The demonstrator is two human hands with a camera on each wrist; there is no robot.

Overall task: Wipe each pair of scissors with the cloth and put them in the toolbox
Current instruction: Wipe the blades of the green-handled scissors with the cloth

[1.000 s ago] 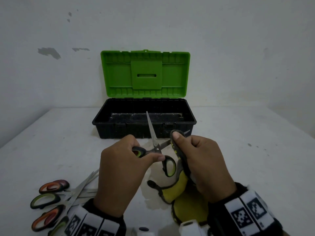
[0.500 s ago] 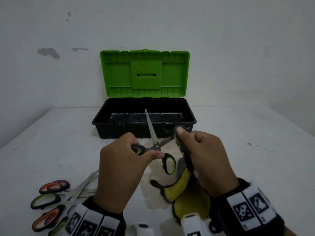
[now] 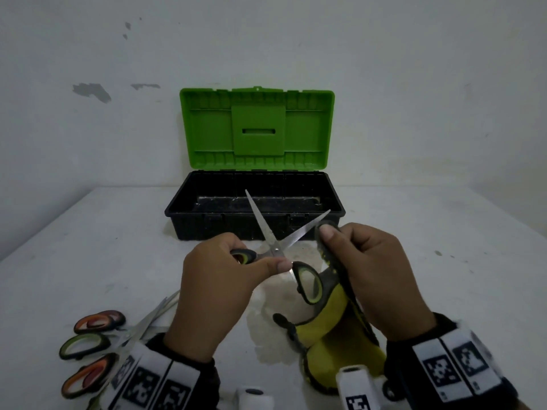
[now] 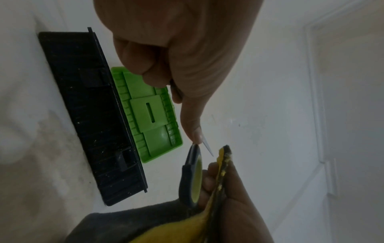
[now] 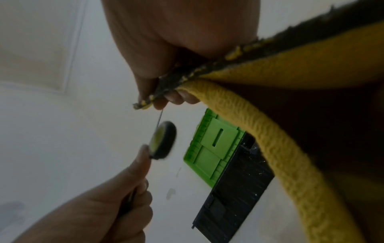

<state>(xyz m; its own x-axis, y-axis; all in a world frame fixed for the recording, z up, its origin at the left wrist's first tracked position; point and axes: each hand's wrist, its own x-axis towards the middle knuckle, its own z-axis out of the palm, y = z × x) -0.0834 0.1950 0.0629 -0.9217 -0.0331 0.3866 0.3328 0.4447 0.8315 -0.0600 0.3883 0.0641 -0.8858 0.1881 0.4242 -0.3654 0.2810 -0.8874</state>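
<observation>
- Pinching a fold of the yellow-and-grey cloth (image 3: 334,294) around one blade, the right hand (image 3: 376,279) has thumb and fingertips closed on the fabric near that blade's tip; this grip likely lets the cloth rub both faces of the metal at once.
- Gripping one handle loop, the left hand (image 3: 219,294) has its fingers curled round the green-lined scissors (image 3: 276,247), thumb stretched toward the pivot, probably to steady the tool against the rubbing.
- The scissors are spread wide into a V: one blade points up and away, bare, while the other slants right into the cloth. Opening them this way seems meant to expose each blade singly.
- The free handle loop hangs between the two hands, held by nobody.
- The rest of the cloth droops from the right hand down to the white table (image 3: 444,261), near the person.
- Just beyond the hands stands the toolbox (image 3: 207,226), black base, green lid (image 3: 257,128) propped upright against the wall, so the cleaned pair can go straight in. I can make out no scissors inside it, though the floor is dim.
- At the near left lies a heap of other scissors (image 3: 91,344) with orange and green handles, apparently waiting their turn.
</observation>
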